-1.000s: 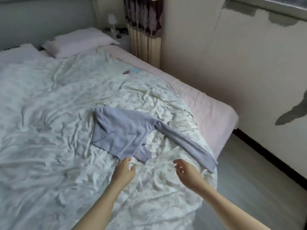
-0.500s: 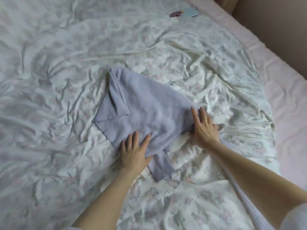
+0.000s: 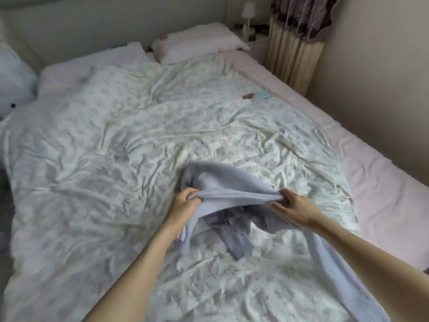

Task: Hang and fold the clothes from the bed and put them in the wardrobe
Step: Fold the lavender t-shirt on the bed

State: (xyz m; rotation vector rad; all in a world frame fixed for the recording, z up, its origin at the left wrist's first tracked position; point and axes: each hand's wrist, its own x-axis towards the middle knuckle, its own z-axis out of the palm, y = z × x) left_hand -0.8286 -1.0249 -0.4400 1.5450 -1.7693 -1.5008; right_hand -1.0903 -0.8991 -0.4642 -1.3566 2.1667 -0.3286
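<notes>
Fingers of the left hand [image 3: 185, 202] curl tightly round a bunched edge of a lavender knit sweater [image 3: 222, 182], gathering the soft cloth into a thick roll. Across from it, the right hand [image 3: 293, 206] pinches the other end of that same edge between thumb and fingers, so the fabric runs taut as a ridge between the two fists. Behind this ridge the sweater's body rises in a smooth, rounded hump off the bed; beneath it, darker folds sag toward the covers, ending in a ribbed cuff or hem [image 3: 241, 248] that lies on the bedding. One long ribbed sleeve [image 3: 343, 277] trails away under the right forearm toward the lower right corner.

All of this sits over a crumpled floral duvet [image 3: 130, 163], pale and heavily creased. Beyond it, a plain pink sheet [image 3: 380, 189] shows along the bed's right side, with two soft pillows [image 3: 197, 43] at the head. A small flat blue item [image 3: 262, 95] lies on the duvet near the far right edge. Pleated curtains [image 3: 292, 47] hang in the corner.
</notes>
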